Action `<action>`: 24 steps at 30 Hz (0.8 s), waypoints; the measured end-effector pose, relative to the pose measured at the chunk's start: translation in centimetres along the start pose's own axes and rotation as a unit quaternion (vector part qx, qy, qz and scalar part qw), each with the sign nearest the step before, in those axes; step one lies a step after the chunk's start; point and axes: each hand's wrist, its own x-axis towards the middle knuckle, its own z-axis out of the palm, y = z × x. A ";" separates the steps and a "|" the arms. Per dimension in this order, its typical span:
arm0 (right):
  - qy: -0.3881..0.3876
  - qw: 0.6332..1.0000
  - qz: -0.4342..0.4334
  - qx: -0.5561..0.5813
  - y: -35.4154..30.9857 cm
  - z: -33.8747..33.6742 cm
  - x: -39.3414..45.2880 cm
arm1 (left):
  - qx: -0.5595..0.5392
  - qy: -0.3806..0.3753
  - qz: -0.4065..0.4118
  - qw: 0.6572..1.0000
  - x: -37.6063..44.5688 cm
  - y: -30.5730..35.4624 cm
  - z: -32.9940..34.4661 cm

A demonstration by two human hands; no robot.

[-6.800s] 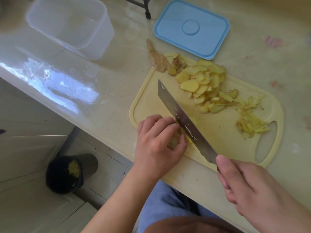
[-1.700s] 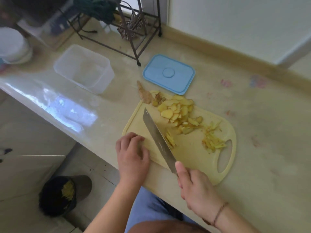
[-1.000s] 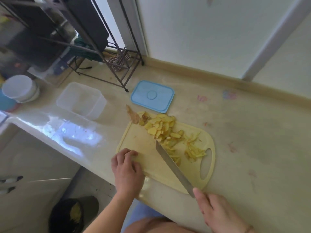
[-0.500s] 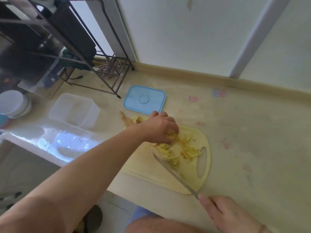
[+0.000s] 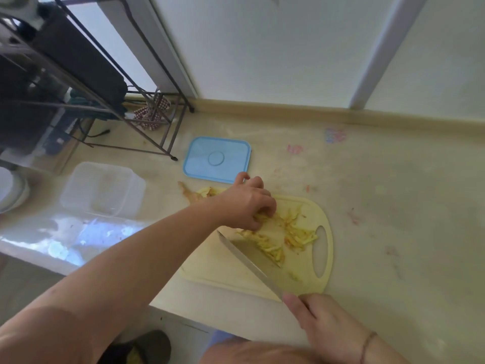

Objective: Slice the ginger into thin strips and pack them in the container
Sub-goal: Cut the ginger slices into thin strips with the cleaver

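1. So far, ginger strips (image 5: pixel 288 237) lie cut on the board (image 5: pixel 210 269); slices remain.
2. Left hand (image 5: pixel 246 203) fingers curl into the ginger pile.
3. Right hand (image 5: pixel 322 327) grips the knife (image 5: pixel 249 261).
4. Container (image 5: pixel 102 190) holds no ginger; packing remains.

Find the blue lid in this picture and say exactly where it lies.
In the head view, the blue lid lies flat on the counter, just beyond the cutting board, right of the clear container and beside the wire rack's foot.
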 end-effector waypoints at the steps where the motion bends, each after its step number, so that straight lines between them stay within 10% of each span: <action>1: 0.005 1.000 0.007 0.002 0.0 -0.1 0.0 | 0.001 -0.001 0.008 1.000 0.0 -0.2 -0.1; 14: 0.011 0.985 0.109 0.133 1.9 -3.5 -2.0 | -0.229 0.036 -0.121 0.965 -2.5 -2.0 -0.7; 24: -0.027 0.968 0.158 0.192 2.3 -4.8 -2.2 | -0.094 0.064 -0.077 0.991 -3.2 -0.9 0.6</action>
